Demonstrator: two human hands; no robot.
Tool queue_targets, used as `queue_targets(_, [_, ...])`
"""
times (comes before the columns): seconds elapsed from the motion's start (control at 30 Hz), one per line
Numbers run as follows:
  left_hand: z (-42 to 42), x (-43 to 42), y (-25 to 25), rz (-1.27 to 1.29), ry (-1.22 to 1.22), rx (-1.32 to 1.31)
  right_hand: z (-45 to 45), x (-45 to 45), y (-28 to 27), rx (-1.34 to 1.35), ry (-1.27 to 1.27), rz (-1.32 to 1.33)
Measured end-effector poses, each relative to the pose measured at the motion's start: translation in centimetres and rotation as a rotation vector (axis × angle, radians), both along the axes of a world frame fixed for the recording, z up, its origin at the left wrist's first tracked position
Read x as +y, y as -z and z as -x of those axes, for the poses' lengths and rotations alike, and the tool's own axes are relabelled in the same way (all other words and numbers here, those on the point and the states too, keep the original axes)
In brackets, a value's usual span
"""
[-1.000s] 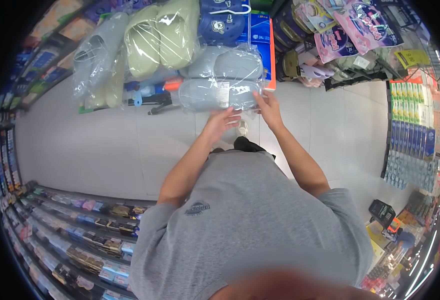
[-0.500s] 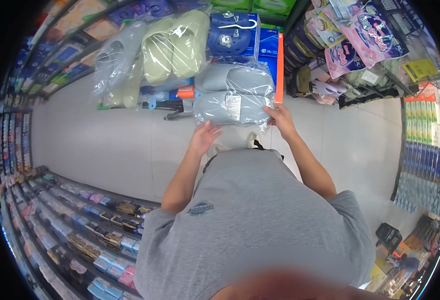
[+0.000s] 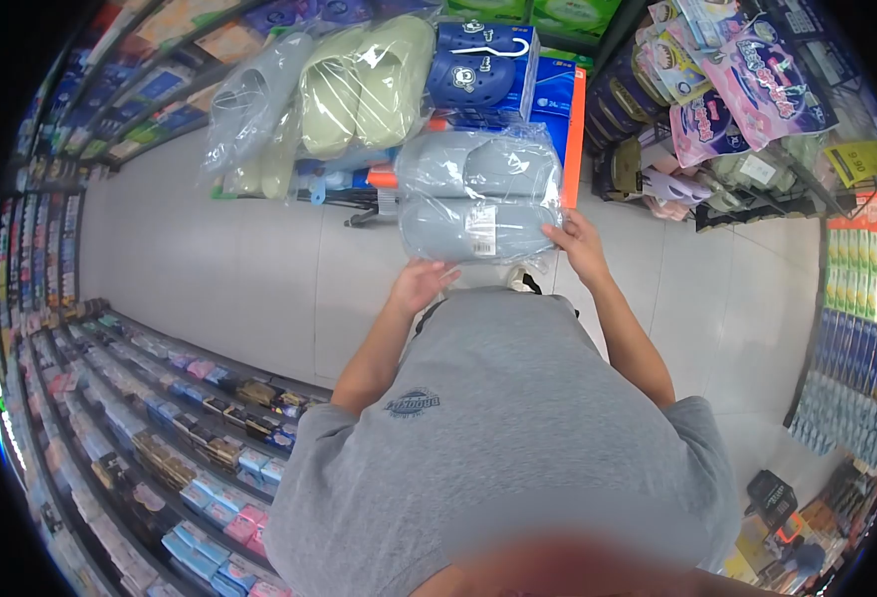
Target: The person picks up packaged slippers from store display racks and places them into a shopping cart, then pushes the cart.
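A pair of grey-blue slippers [image 3: 438, 221] in clear plastic, with a white barcode label on the near one, is in front of me. My right hand [image 3: 580, 244] grips the right end of the wrap, thumb on top. Palm up at the lower left edge, my left hand [image 3: 425, 285] has its fingers stretched out; whether they bear the package I cannot tell. Just beyond are wrapped pale green slippers [image 3: 364, 90], light grey slippers [image 3: 254, 95] and navy clogs [image 3: 473, 80] on a hanger.
Blue and orange boxes [image 3: 558, 109] stand behind the slippers. Pink packets [image 3: 767, 85] hang on a rack at the right. Shelves [image 3: 160, 438] of small packaged goods line the lower left. A tiled floor [image 3: 200, 249] runs between the shelves.
The view has shifted, so the slippers and both hands appear slightly further right and lower. My right hand keeps its grip at the same end of the package.
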State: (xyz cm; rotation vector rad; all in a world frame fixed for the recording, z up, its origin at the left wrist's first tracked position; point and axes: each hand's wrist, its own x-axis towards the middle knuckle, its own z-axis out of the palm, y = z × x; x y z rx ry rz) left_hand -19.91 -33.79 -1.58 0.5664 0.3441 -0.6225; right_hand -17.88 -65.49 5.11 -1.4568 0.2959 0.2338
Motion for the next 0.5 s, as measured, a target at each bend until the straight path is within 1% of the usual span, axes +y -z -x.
queue_targets(0.13, [1.1,0.0,1.8,-0.005,0.083,0.011,1.1,-1.7,-0.1,-0.017,-0.044,-0.078])
queue_targets(0.23, [1.2,-1.3,-0.4,-0.071,0.095,0.022,1.8,-3.5,0.5,-0.008,-0.096,-0.104])
queue_targets(0.3, [0.4,-1.8,-1.1,-0.126,0.125,-0.139,2.2,-4.2,-0.4,0.005,-0.093,-0.106])
queue_targets(0.33, [-0.2,-2.0,-1.4,-0.125,0.126,-0.138,2.2,-4.6,-0.4,0.007,-0.093,-0.105])
queue_targets(0.4, [-1.9,-2.7,-3.8,0.02,-0.066,-0.165,2.0,-5.1,-0.3,-0.029,-0.127,0.068])
queue_targets(0.47, [-4.3,-3.7,-7.5,-0.079,-0.202,-0.225,1.2,-5.0,-0.8,-0.05,-0.127,0.091])
queue_targets(0.5, [-5.9,-3.9,-9.1,-0.011,-0.191,-0.3,0.7,-4.8,-1.2,-0.075,-0.127,0.114])
